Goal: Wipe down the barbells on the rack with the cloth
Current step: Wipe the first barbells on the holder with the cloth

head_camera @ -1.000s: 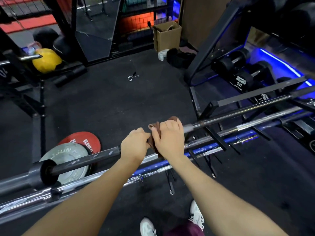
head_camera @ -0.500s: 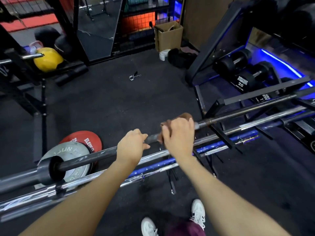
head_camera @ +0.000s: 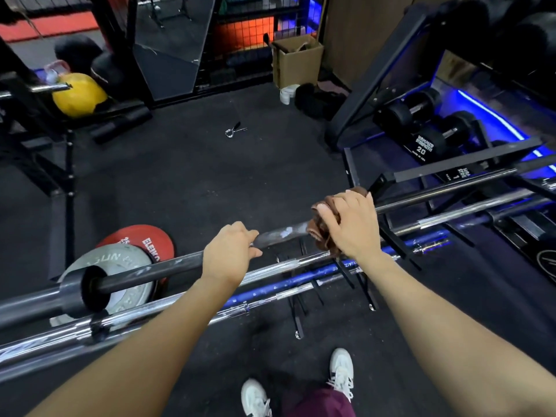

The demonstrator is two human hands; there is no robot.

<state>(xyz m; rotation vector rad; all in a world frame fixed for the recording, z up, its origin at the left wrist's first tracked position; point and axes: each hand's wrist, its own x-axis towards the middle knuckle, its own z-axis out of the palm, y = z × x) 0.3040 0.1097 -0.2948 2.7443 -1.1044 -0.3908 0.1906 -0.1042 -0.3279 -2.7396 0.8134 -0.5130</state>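
Observation:
A dark barbell (head_camera: 150,272) lies highest on the black rack (head_camera: 457,167), running from lower left to upper right. My left hand (head_camera: 230,254) grips its shaft near the middle. A little to the right, my right hand (head_camera: 350,224) holds a brown cloth (head_camera: 323,233) wrapped round the same shaft. The stretch of bar between my hands looks smeared and pale. Below it lie a chrome barbell (head_camera: 276,266) and a blue barbell (head_camera: 288,285).
A grey plate (head_camera: 120,260) and a red plate (head_camera: 147,239) lean under the bars at left. Dumbbells (head_camera: 421,139) sit on a blue-lit shelf at right. A spring collar (head_camera: 234,131) lies on the black floor. My white shoes (head_camera: 341,371) stand below.
My right hand has slid the cloth to the right along the top barbell, away from my left hand, uncovering a smeared stretch of shaft. My left hand stays gripping the bar.

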